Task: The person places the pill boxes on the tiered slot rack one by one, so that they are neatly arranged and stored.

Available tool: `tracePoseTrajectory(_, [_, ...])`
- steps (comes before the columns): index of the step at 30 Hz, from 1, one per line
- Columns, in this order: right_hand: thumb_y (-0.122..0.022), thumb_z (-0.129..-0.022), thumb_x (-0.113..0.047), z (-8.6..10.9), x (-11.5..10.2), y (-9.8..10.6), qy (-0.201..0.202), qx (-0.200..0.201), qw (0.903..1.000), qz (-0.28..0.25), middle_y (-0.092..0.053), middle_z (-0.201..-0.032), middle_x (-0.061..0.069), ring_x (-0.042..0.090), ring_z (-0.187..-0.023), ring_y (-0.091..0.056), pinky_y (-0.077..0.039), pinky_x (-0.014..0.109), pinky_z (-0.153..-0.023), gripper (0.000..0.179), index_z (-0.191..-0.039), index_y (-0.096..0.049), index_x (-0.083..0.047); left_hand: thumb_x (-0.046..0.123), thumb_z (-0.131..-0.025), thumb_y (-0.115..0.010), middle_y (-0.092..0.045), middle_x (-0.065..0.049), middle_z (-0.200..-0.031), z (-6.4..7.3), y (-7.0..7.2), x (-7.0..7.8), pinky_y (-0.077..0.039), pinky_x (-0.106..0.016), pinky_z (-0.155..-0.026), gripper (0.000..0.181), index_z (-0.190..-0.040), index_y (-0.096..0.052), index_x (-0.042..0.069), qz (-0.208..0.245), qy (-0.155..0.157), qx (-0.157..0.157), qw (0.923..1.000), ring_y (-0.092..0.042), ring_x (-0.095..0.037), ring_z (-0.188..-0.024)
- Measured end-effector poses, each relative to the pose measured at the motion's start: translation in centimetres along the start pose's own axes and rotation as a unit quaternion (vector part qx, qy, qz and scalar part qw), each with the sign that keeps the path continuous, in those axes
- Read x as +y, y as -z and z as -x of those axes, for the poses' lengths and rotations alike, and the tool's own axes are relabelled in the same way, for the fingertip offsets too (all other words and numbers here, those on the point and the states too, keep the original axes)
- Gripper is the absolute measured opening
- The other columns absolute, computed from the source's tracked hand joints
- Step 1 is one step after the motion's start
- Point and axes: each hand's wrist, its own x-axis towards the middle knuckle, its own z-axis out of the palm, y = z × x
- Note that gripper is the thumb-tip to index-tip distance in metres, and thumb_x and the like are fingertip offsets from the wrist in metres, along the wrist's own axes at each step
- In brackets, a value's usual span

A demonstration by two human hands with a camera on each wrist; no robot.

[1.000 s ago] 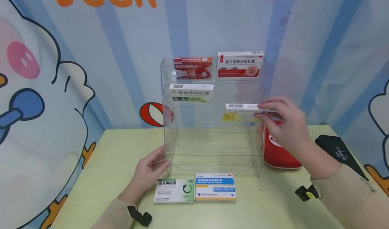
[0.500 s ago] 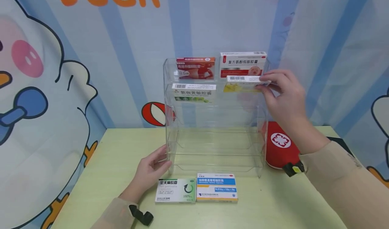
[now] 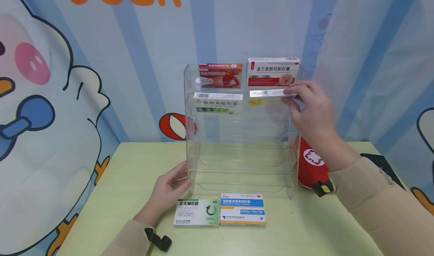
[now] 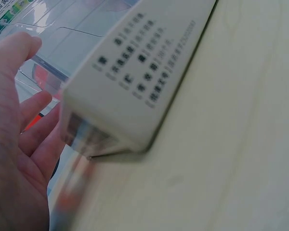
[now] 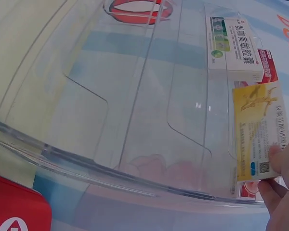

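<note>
In the head view, my right hand [image 3: 310,111] pinches the right end of a white and yellow medicine box [image 3: 266,97]. The box is at the second tier of a clear acrylic display rack [image 3: 242,178], right of a white and green medicine box [image 3: 218,103]. Its yellow face [image 5: 255,130] shows in the right wrist view. My left hand [image 3: 171,186] holds the rack's lower left side, thumb in front and fingers partly hidden behind. Above, on the top tier, stand a red medicine box [image 3: 220,76] and a white and red one [image 3: 273,72].
On the table [image 3: 142,160], a green and white medicine box [image 3: 196,213] and a blue and white one [image 3: 242,210] lie before the rack. A red pouch [image 3: 310,165] and a black flat item [image 3: 381,165] are at the right. A patterned cloth [image 3: 156,60] hangs behind.
My right hand raised the white and yellow box from the lower tiers to the second tier, then lowered it slightly there. The left hand stayed at the rack's side.
</note>
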Motion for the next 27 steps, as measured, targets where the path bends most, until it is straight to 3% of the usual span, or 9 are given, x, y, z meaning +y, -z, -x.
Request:
tracePoseTrajectory(11, [-0.076,-0.102,-0.004,0.48,0.00,-0.62,-0.019,-0.030,0.9992,0.019,-0.072,-0.130,0.015,0.035,-0.121,-0.070,-0.065,0.057,-0.101,0.016,-0.117,-0.079,-0.003,0.011,-0.103,-0.078,-0.063,-0.013,-0.161,-0.02,0.02,0.01,-0.062,-0.020,-0.105,0.067,-0.165,-0.052,0.014,-0.002,-0.009,-0.001,1.0000,-0.071,-0.036,-0.136])
tracePoseTrajectory(20, [-0.072,-0.103,-0.002,0.38,0.12,-0.63,-0.025,-0.041,0.9985,0.025,-0.074,-0.132,0.016,0.038,-0.126,-0.070,-0.062,0.059,-0.108,0.017,-0.118,-0.079,-0.002,0.011,-0.103,-0.078,-0.063,-0.012,-0.161,-0.08,-0.06,-0.06,-0.062,-0.021,-0.105,0.066,-0.164,-0.053,0.015,0.003,-0.008,-0.002,1.0000,-0.071,-0.032,-0.136])
tracePoseTrajectory(27, [-0.069,-0.103,-0.002,0.74,-0.05,-0.58,-0.033,-0.075,0.9954,0.050,-0.073,-0.129,0.017,0.040,-0.122,-0.071,-0.063,0.060,-0.105,0.018,-0.119,-0.078,-0.003,0.013,-0.104,-0.078,-0.062,-0.011,-0.162,-0.02,-0.01,-0.02,-0.061,-0.020,-0.105,0.066,-0.165,-0.053,0.017,0.001,-0.002,-0.003,1.0000,-0.071,-0.030,-0.136])
